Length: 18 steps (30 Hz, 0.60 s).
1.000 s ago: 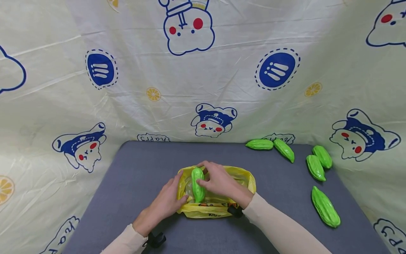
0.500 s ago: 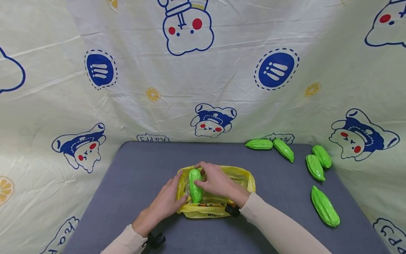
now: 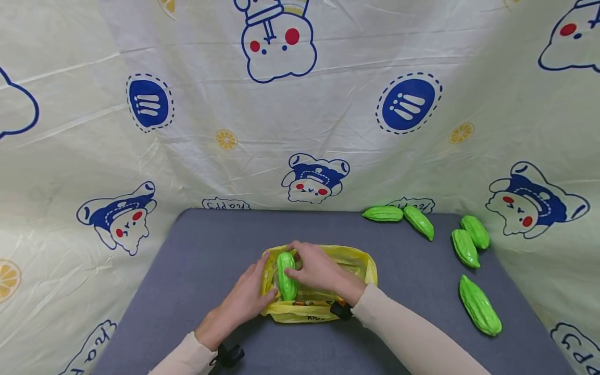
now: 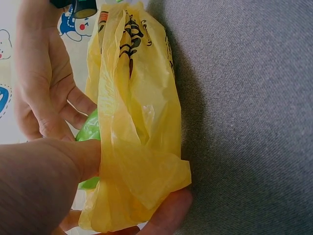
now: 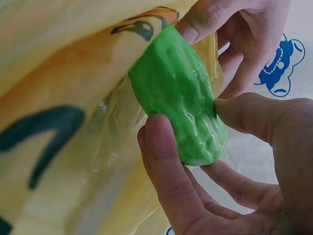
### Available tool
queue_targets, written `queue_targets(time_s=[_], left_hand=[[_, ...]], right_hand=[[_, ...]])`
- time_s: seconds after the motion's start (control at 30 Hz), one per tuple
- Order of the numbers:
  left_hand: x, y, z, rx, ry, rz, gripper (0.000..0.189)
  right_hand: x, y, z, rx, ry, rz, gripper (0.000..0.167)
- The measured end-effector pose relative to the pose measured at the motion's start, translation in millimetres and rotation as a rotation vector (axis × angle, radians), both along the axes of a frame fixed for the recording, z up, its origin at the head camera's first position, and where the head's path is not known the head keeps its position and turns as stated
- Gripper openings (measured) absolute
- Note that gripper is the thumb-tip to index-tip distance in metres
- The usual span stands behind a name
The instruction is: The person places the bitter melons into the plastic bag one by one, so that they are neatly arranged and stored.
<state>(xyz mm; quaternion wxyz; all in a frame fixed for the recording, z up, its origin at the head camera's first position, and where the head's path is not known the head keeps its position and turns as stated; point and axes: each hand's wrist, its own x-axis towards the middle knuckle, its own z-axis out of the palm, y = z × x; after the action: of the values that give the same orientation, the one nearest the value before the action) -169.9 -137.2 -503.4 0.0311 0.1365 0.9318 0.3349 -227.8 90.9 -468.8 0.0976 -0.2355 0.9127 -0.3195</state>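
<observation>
Gourd [image 3: 285, 284] is pinched by the right hand [image 3: 321, 268]; the left hand [image 3: 246, 297] grips the bag [image 3: 295, 315], which may collapse if released.

Grey tabletop [image 3: 206, 247], pale cartoon-print backdrop [image 3: 276, 117]

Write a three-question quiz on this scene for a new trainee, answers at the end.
1. Choose one. The right hand holds: (a) a spoon, (b) a green vegetable, (c) a cup.
2. True or false: the left hand is clear of the yellow bag.
3. Fill in the number: on the grey table, outside the bag, lie ____ loose vegetables.

Key: 1: b. 2: False; it grips the bag's edge. 3: Five.
</observation>
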Motion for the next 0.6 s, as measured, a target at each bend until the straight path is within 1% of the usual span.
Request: queue_targets(time_s=[0.33, 0.6], left_hand=[[0.6, -0.4, -0.5, 0.004, -0.002, -0.008, 0.096], [1.1, -0.7, -1.4, 0.001, 0.013, -0.011, 0.096]], right_hand=[[-0.2, -3.9, 1.3, 0.021, -0.022, 0.005, 0.052], [0.1, -7.0, 1.0, 0.047, -0.028, 0.011, 0.051]])
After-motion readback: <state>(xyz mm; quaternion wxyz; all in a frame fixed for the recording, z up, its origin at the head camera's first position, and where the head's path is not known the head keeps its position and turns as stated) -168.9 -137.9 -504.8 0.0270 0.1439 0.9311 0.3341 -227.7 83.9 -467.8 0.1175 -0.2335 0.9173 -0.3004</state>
